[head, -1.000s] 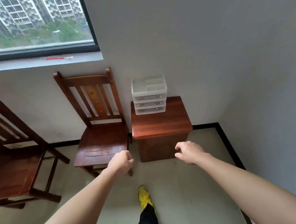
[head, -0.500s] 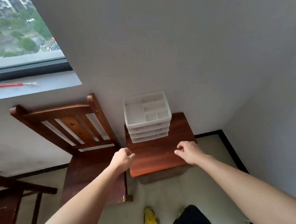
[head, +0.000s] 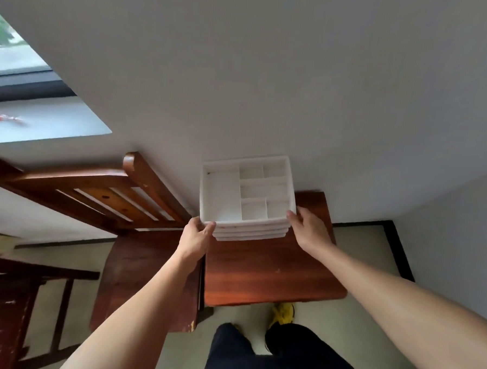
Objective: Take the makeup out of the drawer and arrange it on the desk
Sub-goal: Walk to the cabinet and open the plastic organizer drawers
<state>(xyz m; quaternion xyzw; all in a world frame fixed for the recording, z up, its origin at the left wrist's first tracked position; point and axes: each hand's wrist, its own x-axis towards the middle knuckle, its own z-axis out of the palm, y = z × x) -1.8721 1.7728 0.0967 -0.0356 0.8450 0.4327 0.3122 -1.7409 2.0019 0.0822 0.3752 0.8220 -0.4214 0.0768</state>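
From the head view we look down on a white drawer unit of smooth matte plastic, squarish with rounded corners. Its open top tray is split by thin walls into one long compartment on the left and five smaller ones on the right. Under the tray we count three shallow drawers, all shut, and we cannot tell what they hold. The unit stands at the back of a small desk of glossy reddish-brown wood, touching the plain pale wall. The left hand grips the unit's near left corner, its fingers curled round the edge just below the tray rim. The right hand lies against the near right corner, its fingers close together and nearly straight along the side wall, the fingertips reaching the rim; we cannot see its thumb. Just beside the desk on the left stands a slatted chair of the same varnished wood. A blurred red object lies on the grey window sill, and below the desk we see a yellow shoe on the pale floor
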